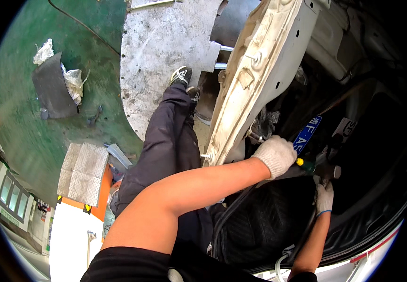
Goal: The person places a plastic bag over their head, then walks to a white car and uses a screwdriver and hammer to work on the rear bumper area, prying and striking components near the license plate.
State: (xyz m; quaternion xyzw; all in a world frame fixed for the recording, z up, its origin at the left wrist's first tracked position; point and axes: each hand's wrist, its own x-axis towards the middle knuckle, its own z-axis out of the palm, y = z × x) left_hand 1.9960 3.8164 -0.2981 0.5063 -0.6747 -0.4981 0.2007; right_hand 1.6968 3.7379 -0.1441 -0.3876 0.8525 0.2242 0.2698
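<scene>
My left hand (276, 155), in a white knit glove, is closed round a screwdriver-like tool. Its green and yellow handle (305, 164) sticks out on the right of the glove. A metal shaft (256, 136) shows on the other side, pointing at the edge of the cream car panel (246, 89). My right hand (324, 196), also gloved, grips a hammer just below its head (329, 171). That head is close to the tool's handle end; whether they touch I cannot tell. A blue number plate (308, 135) lies behind my left hand.
The dark car interior (264, 221) surrounds my hands, with a hanging black seal (227, 216). A grey metal sheet (161, 47) lies on the green floor (90, 23). Farther left are a dark mat (55, 89) and crumpled plastic (73, 84). An orange-and-white cabinet (69, 230) stands lower left.
</scene>
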